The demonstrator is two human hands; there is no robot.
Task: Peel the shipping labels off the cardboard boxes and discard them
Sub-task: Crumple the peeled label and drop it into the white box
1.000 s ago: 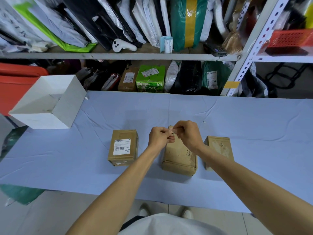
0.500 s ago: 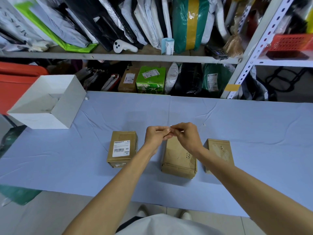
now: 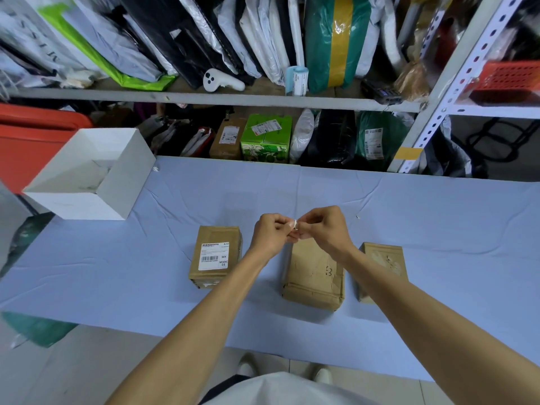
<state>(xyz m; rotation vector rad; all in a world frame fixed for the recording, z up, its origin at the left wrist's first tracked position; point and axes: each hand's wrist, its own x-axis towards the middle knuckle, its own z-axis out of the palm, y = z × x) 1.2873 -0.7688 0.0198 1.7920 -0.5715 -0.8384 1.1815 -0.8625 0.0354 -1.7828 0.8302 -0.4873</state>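
"Cardboard, all three of them?"

"Yes. Three small boxes lay in a row on the bench [image 3: 438, 229], which was covered with a creased pale blue cloth. The left brown cardboard box [image 3: 204, 276] carried a white printed shipping label [image 3: 214, 255] with a barcode, flat on its top face. The middle brown cardboard box [image 3: 314, 276] had a bare, scuffed top with wrinkled tape. The right brown cardboard box [image 3: 382, 261] showed torn whitish patches, and a forearm covered its near corner."

"And the hands?"

"Both were raised just above the far end of the middle box. The left hand [image 3: 273, 233] and the right hand [image 3: 324, 229] met there, fingers curled, and pinched a small crumpled white scrap of label [image 3: 295, 225] between them. Most of the scrap was hidden inside the fingers, so its shape was hard to make out."

"What else was around?"

"An open white card box [image 3: 87, 176] stood at the bench's far left corner, with pale crumpled bits inside that I could not identify. Behind the bench ran a grey metal shelf [image 3: 263, 97] packed with glossy plastic mailer bags. A white handheld controller [image 3: 219, 81] lay on it, and a green printed carton [image 3: 266, 141] sat underneath. Pale floor tiles showed below the bench edge, with the toes of the person's light shoes [image 3: 248, 365]."
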